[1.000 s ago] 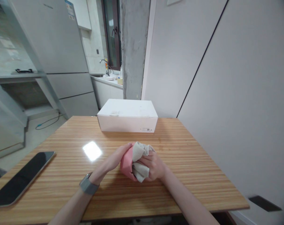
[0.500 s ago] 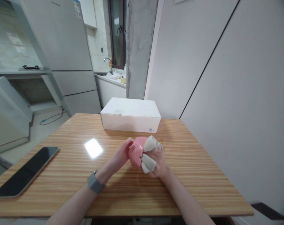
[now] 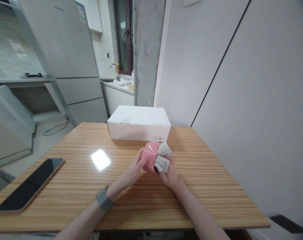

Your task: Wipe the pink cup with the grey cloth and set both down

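A glossy pink rounded object is held above the middle of the table; its exact kind I cannot make out. My left hand grips its left side, thumb on the near face and fingers behind. On the right side, my right hand is closed around a whitish cloth and presses it against the pink surface. Folds of the cloth stick out between the fingers and hide part of the object. A small dark spot shows at the cloth's lower edge.
A white box stands behind my hands on the striped wooden table. A dark phone-like slab lies at the left. A grey-banded watch is on my left wrist. Beyond are a fridge and a sink counter.
The pink object has turned in my hands and risen slightly in view. My left thumb now shows on its near face. The cloth has bunched differently under my right hand.
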Demonstrator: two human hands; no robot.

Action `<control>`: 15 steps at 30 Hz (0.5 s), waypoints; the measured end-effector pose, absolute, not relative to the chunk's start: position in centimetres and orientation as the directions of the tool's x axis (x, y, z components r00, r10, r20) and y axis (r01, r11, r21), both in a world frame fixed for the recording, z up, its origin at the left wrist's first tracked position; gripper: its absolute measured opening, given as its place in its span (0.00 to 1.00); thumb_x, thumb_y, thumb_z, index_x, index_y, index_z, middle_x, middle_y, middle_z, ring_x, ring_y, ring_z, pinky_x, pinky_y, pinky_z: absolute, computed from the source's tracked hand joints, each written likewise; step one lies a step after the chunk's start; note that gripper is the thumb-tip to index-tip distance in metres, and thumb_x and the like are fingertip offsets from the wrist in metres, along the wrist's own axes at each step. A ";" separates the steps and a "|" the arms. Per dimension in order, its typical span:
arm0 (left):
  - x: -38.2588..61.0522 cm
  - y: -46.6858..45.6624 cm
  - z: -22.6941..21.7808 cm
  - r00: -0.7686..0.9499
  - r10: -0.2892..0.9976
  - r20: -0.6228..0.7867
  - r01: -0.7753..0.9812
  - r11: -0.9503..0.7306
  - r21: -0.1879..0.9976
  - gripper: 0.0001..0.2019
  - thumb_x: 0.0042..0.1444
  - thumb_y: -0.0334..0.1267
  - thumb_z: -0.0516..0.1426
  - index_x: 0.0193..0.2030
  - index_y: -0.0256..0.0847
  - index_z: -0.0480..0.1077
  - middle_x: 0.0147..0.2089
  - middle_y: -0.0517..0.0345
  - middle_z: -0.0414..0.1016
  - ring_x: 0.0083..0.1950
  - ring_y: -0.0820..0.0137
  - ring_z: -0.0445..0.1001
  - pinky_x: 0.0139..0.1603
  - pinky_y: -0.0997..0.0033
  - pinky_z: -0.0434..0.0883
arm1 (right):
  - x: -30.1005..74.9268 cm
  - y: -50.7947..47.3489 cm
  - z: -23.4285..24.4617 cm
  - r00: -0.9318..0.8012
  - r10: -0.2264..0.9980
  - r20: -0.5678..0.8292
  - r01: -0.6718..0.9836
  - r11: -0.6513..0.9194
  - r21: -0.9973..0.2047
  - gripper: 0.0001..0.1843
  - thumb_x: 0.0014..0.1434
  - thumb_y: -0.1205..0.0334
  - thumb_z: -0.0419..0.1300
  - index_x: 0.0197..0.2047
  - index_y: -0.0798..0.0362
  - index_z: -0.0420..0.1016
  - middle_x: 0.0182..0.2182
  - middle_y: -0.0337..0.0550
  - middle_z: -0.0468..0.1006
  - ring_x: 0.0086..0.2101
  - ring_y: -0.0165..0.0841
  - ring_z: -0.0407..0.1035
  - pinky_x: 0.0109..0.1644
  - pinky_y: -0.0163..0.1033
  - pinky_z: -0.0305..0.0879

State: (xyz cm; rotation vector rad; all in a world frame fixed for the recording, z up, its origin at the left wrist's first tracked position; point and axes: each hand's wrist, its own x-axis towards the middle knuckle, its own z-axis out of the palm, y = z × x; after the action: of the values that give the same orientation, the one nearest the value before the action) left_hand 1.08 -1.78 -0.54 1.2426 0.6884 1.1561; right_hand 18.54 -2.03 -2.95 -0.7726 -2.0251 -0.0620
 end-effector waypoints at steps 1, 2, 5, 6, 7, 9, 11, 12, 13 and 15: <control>1.2 -1.9 -0.5 0.337 0.924 0.180 -0.317 -0.068 0.946 0.18 0.56 0.42 0.58 0.53 0.43 0.69 0.56 0.56 0.72 0.61 0.63 0.63 0.63 0.69 0.56 | 18.7 -1.9 -2.9 -0.348 0.513 0.785 0.538 0.794 -0.281 0.12 0.59 0.61 0.47 0.37 0.49 0.71 0.32 0.44 0.75 0.37 0.40 0.68 0.45 0.48 0.61; 1.3 -1.8 -0.5 0.352 0.922 0.161 -0.353 -0.029 0.935 0.19 0.55 0.41 0.59 0.53 0.42 0.69 0.56 0.55 0.72 0.60 0.63 0.64 0.62 0.69 0.58 | 18.8 -1.8 -2.8 -0.350 0.516 0.782 0.533 0.796 -0.287 0.13 0.59 0.61 0.46 0.39 0.49 0.71 0.33 0.45 0.75 0.37 0.40 0.69 0.44 0.47 0.62; 1.4 -1.1 -1.0 0.345 0.937 0.046 -0.459 0.126 0.879 0.14 0.53 0.43 0.60 0.43 0.38 0.72 0.44 0.54 0.77 0.48 0.64 0.72 0.51 0.68 0.66 | 18.7 -1.7 -2.4 -0.464 0.444 0.767 0.528 0.833 -0.163 0.14 0.58 0.61 0.49 0.44 0.49 0.71 0.36 0.46 0.77 0.38 0.41 0.70 0.44 0.47 0.63; 1.4 -0.7 -1.2 0.325 0.945 0.015 -0.490 0.155 0.858 0.13 0.54 0.46 0.58 0.39 0.38 0.73 0.38 0.55 0.77 0.43 0.66 0.73 0.48 0.69 0.68 | 18.5 -1.7 -2.3 -0.516 0.389 0.763 0.521 0.850 -0.081 0.14 0.58 0.61 0.49 0.45 0.50 0.71 0.37 0.46 0.78 0.39 0.41 0.71 0.44 0.47 0.64; 1.3 -0.5 -1.4 0.310 0.951 -0.014 -0.511 0.179 0.841 0.15 0.55 0.49 0.56 0.35 0.37 0.72 0.34 0.56 0.76 0.39 0.67 0.73 0.45 0.70 0.69 | 18.3 -1.8 -2.3 -0.567 0.326 0.756 0.505 0.863 0.007 0.14 0.58 0.61 0.50 0.45 0.50 0.71 0.37 0.47 0.78 0.39 0.41 0.71 0.44 0.47 0.64; 1.0 -0.2 -1.6 0.331 0.941 -0.074 -0.512 0.245 0.823 0.20 0.58 0.52 0.52 0.33 0.36 0.72 0.31 0.55 0.75 0.35 0.68 0.72 0.42 0.69 0.70 | 17.6 -2.1 -2.2 -0.645 0.217 0.733 0.457 0.878 0.142 0.15 0.58 0.62 0.49 0.46 0.51 0.71 0.37 0.47 0.79 0.40 0.40 0.72 0.44 0.46 0.65; 0.7 -0.2 -1.6 0.372 0.919 -0.134 -0.485 0.315 0.816 0.20 0.58 0.52 0.53 0.35 0.34 0.73 0.34 0.53 0.76 0.35 0.67 0.73 0.41 0.68 0.71 | 17.0 -2.3 -2.2 -0.674 0.170 0.719 0.426 0.885 0.190 0.16 0.59 0.63 0.49 0.48 0.53 0.71 0.36 0.48 0.80 0.40 0.39 0.72 0.44 0.45 0.66; 0.7 -0.3 -1.5 0.385 0.910 -0.151 -0.470 0.334 0.817 0.18 0.58 0.50 0.54 0.38 0.34 0.73 0.38 0.52 0.76 0.38 0.66 0.74 0.42 0.67 0.71 | 16.9 -2.5 -2.2 -0.675 0.167 0.719 0.420 0.888 0.188 0.16 0.59 0.63 0.48 0.47 0.53 0.71 0.36 0.47 0.80 0.39 0.39 0.72 0.43 0.45 0.66; 0.6 -0.3 -1.5 0.393 0.906 -0.156 -0.460 0.341 0.820 0.17 0.59 0.48 0.54 0.43 0.35 0.72 0.44 0.51 0.75 0.42 0.65 0.74 0.44 0.64 0.72 | 16.8 -2.6 -2.2 -0.668 0.172 0.724 0.422 0.889 0.178 0.15 0.59 0.62 0.49 0.47 0.53 0.71 0.35 0.47 0.80 0.39 0.39 0.72 0.43 0.45 0.67; 0.7 -0.4 -1.4 0.390 0.910 -0.141 -0.460 0.326 0.826 0.15 0.60 0.44 0.54 0.50 0.37 0.69 0.51 0.51 0.71 0.48 0.63 0.72 0.48 0.59 0.72 | 16.9 -2.6 -2.2 -0.642 0.188 0.744 0.430 0.891 0.147 0.14 0.59 0.62 0.49 0.44 0.52 0.72 0.33 0.46 0.79 0.38 0.39 0.72 0.42 0.45 0.67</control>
State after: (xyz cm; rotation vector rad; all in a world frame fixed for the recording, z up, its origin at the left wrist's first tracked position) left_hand 0.70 -0.35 -1.37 0.7870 0.6821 0.9944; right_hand 16.88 -2.62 -2.20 -0.4406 -2.2717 -0.3998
